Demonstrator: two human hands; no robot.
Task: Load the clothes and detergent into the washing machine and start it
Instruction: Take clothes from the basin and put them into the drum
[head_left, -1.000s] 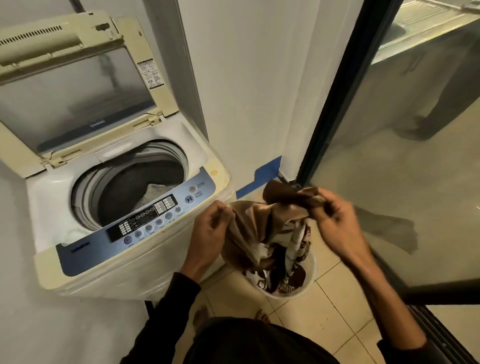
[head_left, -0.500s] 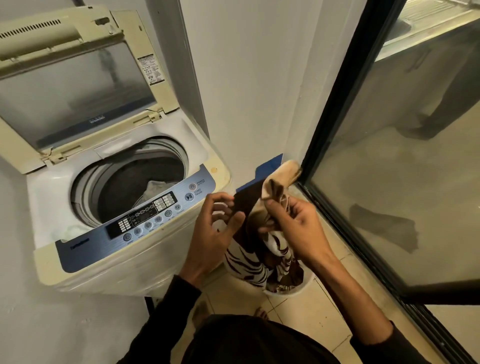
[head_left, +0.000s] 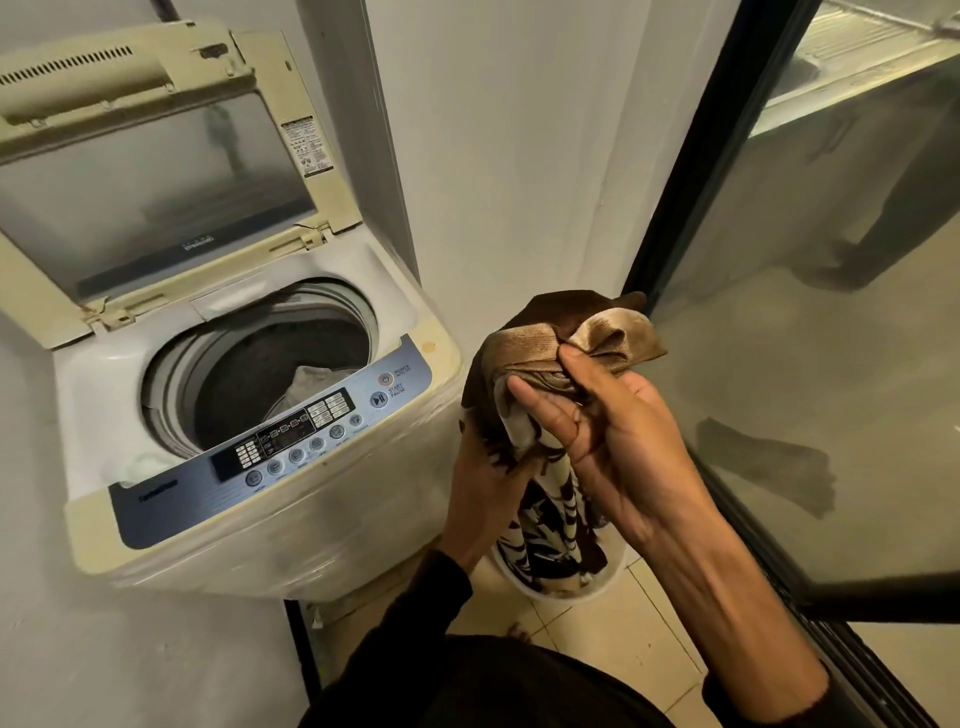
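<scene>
A top-loading washing machine (head_left: 322, 525) stands at the left with its lid (head_left: 156, 171) raised. A pale garment (head_left: 311, 382) lies in the drum. To the machine's right, both hands hold up a brown and tan cloth (head_left: 524, 348) with a striped lower part. My right hand (head_left: 618, 447) pinches its bunched top between thumb and fingers. Lower down, my left hand (head_left: 483, 493) grips the dark side of the cloth. The cloth's lower end hangs into a white bucket (head_left: 597, 584) on the floor, which holds more patterned fabric.
A white wall corner rises behind the bucket. A black-framed glass door (head_left: 779, 364) runs along the right side. Beige floor tiles (head_left: 639, 649) lie below. The control panel (head_left: 291, 441) faces me at the machine's front edge.
The cloth has been gathered and lifted higher above the bucket. My right hand moved up and left to bunch its top, and my left hand slid lower along it.
</scene>
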